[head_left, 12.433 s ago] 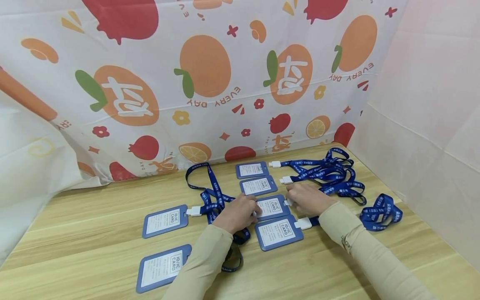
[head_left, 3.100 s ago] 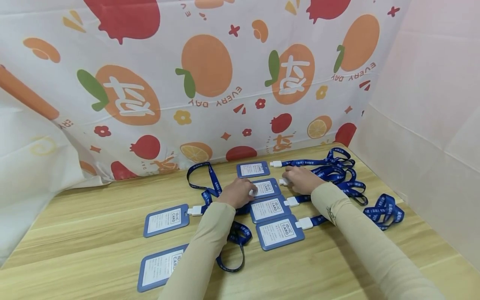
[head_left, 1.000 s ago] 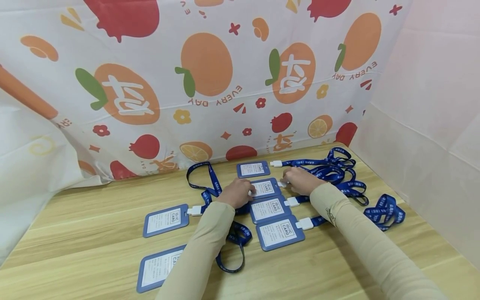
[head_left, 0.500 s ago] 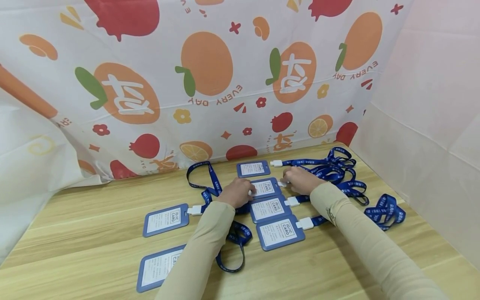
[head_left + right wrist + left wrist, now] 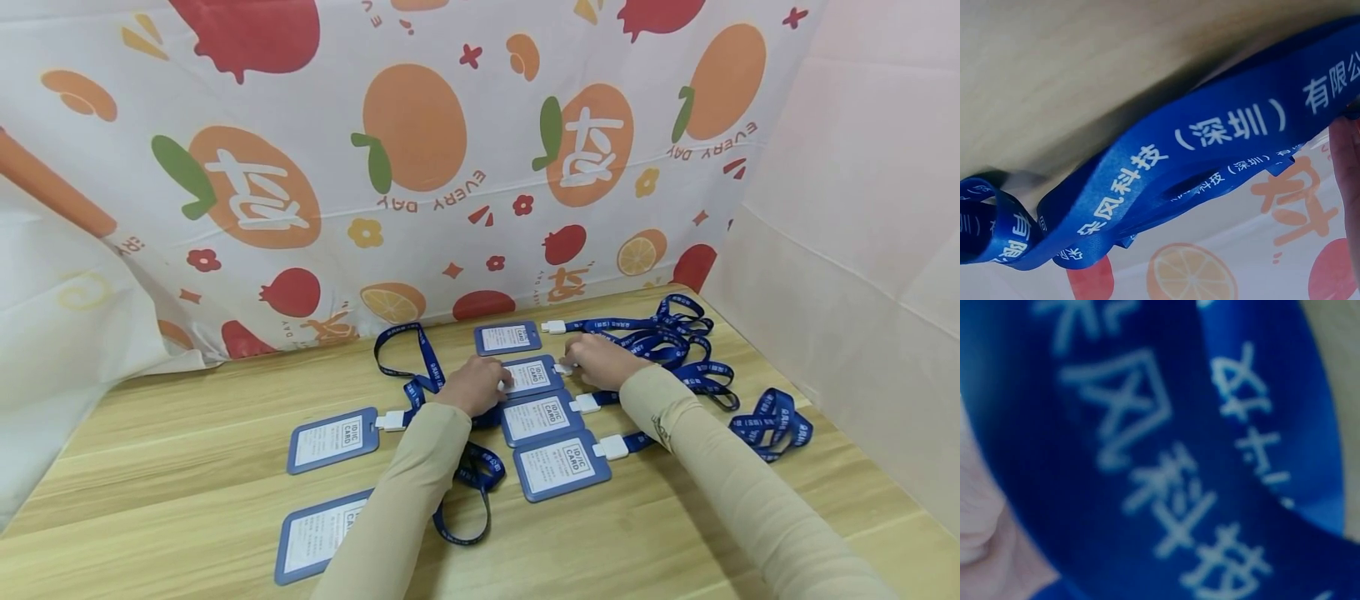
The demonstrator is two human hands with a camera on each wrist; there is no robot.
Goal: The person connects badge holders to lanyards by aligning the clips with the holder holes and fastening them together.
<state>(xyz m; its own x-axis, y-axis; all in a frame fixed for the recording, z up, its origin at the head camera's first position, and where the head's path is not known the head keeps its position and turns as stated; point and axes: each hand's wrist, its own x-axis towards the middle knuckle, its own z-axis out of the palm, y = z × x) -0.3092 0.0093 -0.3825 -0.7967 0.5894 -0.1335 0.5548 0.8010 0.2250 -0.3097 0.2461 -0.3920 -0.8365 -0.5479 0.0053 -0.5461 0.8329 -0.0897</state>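
In the head view the left hand [image 5: 474,385] has its fingers on the left edge of a blue-framed ID card holder [image 5: 531,375]. To its right, the right hand [image 5: 597,360] pinches a white clip [image 5: 562,367] at that holder's slotted end. Just below lie two more holders, a middle one [image 5: 537,417] and a lower one [image 5: 562,465], each with a white clip and blue strap at its right. A blue lanyard [image 5: 1116,450] fills the left wrist view, hiding most of the left hand. Blue straps [image 5: 1210,131] cross the right wrist view.
A further holder [image 5: 507,337] lies at the back beside a white clip [image 5: 553,327]. Tangled lanyards [image 5: 675,346] and a folded one [image 5: 772,423] are at the right. Two holders lie at the left, an upper [image 5: 333,440] and a lower [image 5: 318,537], near loose straps [image 5: 480,467].
Since the oldest frame, both hands have moved back from the middle holder to the one behind it, and the middle holder's clip is uncovered. Over the last second, the hands have hardly moved.
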